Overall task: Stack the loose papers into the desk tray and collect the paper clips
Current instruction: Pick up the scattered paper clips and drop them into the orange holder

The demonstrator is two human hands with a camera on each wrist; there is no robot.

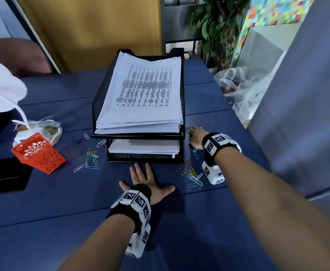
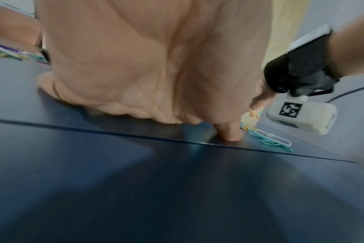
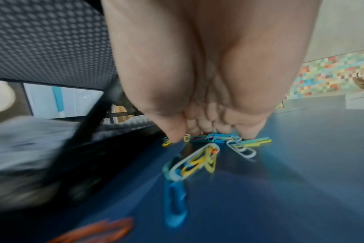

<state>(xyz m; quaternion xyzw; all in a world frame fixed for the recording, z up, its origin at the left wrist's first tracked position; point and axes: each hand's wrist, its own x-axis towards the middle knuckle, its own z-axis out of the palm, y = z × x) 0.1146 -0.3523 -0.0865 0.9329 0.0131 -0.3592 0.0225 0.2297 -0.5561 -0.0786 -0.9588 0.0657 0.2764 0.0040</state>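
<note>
A black mesh two-tier desk tray point(image 1: 99, 90) holds a thick stack of printed papers point(image 1: 144, 90) on its upper tier and more papers point(image 1: 144, 146) below. Coloured paper clips lie in a scatter left of the tray point(image 1: 91, 156) and another at its front right point(image 1: 192, 176). My left hand point(image 1: 143, 176) lies flat on the blue table with fingers spread, just in front of the tray. My right hand point(image 1: 195, 134) is beside the tray's right front corner. In the right wrist view its curled fingers and thumb point(image 3: 208, 134) close around a small cluster of clips point(image 3: 218, 139).
An orange lattice basket point(image 1: 39, 153) lies tipped at the left beside a white lamp base point(image 1: 41, 132). A black box point(image 1: 3, 177) sits at the left edge. A plastic bag point(image 1: 242, 85) hangs off the table's right side. Loose clips point(image 3: 195, 162) trail toward my right wrist.
</note>
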